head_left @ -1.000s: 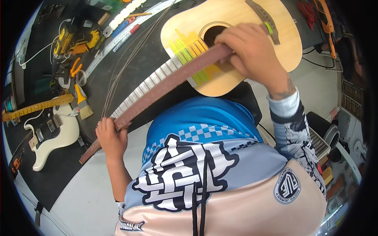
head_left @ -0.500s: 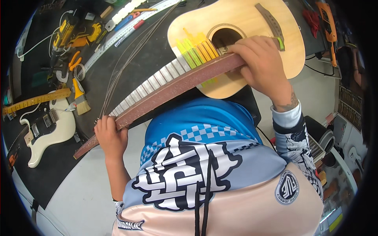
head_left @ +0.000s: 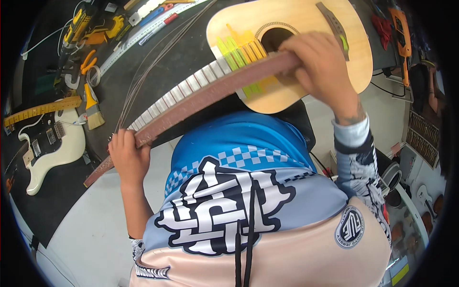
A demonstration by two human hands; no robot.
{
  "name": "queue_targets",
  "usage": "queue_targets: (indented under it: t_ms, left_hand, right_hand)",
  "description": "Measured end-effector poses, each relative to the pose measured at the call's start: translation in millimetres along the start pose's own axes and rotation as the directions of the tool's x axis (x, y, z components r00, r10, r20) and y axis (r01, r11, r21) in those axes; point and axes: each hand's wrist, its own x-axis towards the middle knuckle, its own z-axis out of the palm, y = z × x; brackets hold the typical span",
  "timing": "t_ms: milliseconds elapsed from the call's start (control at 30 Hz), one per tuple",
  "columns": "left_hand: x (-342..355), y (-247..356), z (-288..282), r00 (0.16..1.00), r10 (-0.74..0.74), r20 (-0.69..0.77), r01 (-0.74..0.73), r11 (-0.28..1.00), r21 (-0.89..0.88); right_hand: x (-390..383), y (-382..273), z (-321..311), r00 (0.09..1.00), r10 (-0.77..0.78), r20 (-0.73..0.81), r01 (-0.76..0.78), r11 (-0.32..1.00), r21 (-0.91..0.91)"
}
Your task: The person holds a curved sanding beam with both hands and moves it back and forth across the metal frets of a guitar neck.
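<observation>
Two hands: the left hand (head_left: 128, 155) is wrapped around the bar near its far left end, the right hand (head_left: 322, 69) clasps the other end, fingers bent over it, beside the sound hole (head_left: 279, 39).
Bar: the long reddish-brown bar (head_left: 210, 98) runs lengthwise along the guitar neck (head_left: 191, 86), hiding its near side (whether it touches all along cannot be told), and its tip pokes out past the left hand.
Neck: silvery strips fill the spaces between the frets.
Tape: yellow and green pieces of tape (head_left: 233, 52) cover the part nearest the sound hole.
Guitar: the pale wooden guitar (head_left: 296, 19) lies face up.
Strings: loose strings (head_left: 158, 62) arc over the black counter (head_left: 114, 93), beyond the neck.
Left side: a white electric guitar (head_left: 67, 138), a brush (head_left: 94, 115) and orange-handled pliers (head_left: 87, 62).
</observation>
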Motion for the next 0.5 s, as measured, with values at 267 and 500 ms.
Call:
queue_targets:
  t_ms: [267, 500]
  left_hand:
    - [22, -2, -9, 0.998, -0.018, 0.057, 0.019, 1.0, -0.02]
    - [7, 0, -4, 0.999, -0.033, 0.025, 0.033, 0.999, -0.01]
  right_hand:
    - [33, 16, 4, 0.998, -0.049, -0.035, 0.049, 0.999, -0.017]
    - [19, 16, 6, 0.996, -0.077, 0.042, 0.079, 0.996, -0.041]
